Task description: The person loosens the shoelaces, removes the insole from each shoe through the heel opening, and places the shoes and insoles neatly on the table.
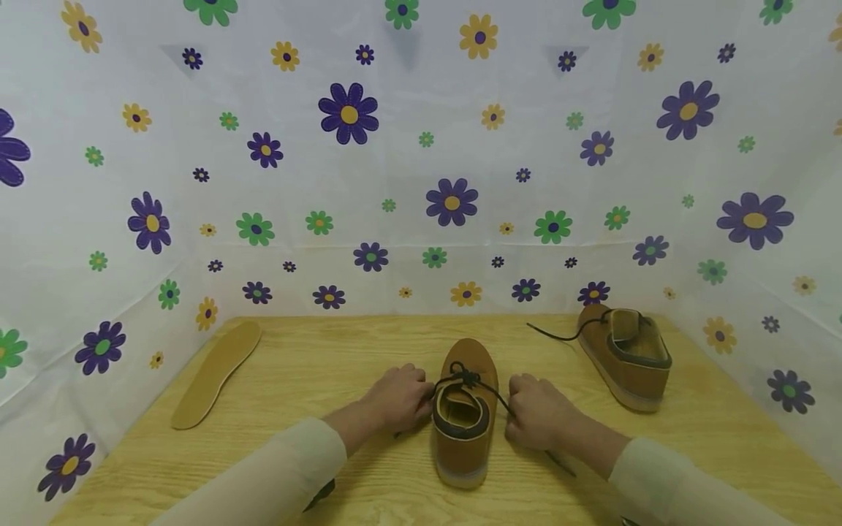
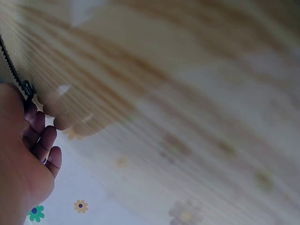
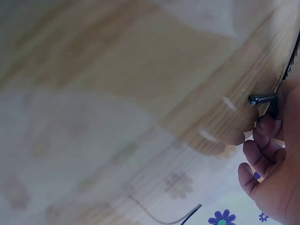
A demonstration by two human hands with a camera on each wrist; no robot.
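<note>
A brown shoe (image 1: 463,451) with a dark padded collar stands upright on the table between my hands, toe pointing away. Its black shoelace (image 1: 468,377) is crossed in a knot over the tongue, with a small loop showing. My left hand (image 1: 403,398), left of the shoe, grips one side of the lace; a dark bit of lace (image 2: 29,88) shows at the fingertips in the left wrist view. On the other side my right hand (image 1: 539,409) holds the lace stretched from the knot. A dark lace piece (image 3: 262,99) sticks out between thumb and fingers in the right wrist view.
Another brown shoe (image 1: 608,369) stands at the back right, its loose black lace (image 1: 555,336) trailing left onto the wooden table (image 1: 316,351). A tan insole (image 1: 217,376) lies at the far left. Flower-printed white sheeting (image 1: 408,168) encloses the back and sides.
</note>
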